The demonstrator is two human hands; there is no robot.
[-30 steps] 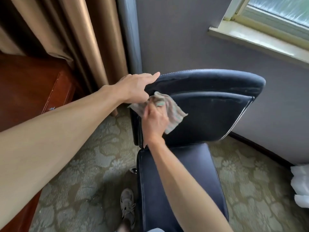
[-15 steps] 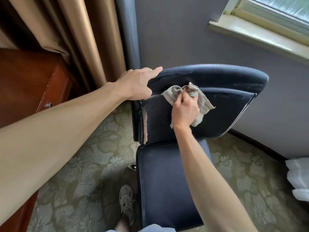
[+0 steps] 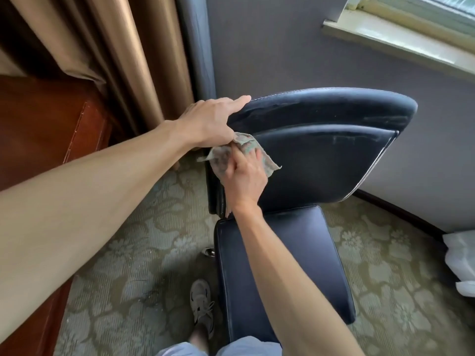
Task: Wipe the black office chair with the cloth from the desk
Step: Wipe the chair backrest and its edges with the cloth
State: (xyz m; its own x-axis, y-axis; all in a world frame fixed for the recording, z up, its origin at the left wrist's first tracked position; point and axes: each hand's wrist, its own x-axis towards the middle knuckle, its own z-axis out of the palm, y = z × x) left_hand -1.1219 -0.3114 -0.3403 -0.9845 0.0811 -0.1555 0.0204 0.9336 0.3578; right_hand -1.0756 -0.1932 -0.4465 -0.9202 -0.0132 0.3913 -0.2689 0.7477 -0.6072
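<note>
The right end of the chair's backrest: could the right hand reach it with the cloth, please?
Probably yes: the right hand holds the cloth on the left of the backrest, and nothing lies across the bare padding between.

**Item count**
1 black office chair (image 3: pixel 321 160), 1 cloth (image 3: pixel 221 158), 2 hands: left hand (image 3: pixel 208 122), right hand (image 3: pixel 244 181). Also 1 shoe (image 3: pixel 201 307), 1 curtain (image 3: pixel 115 60), 1 wooden desk (image 3: pixel 46 129), 1 window sill (image 3: pixel 398 44).
</note>
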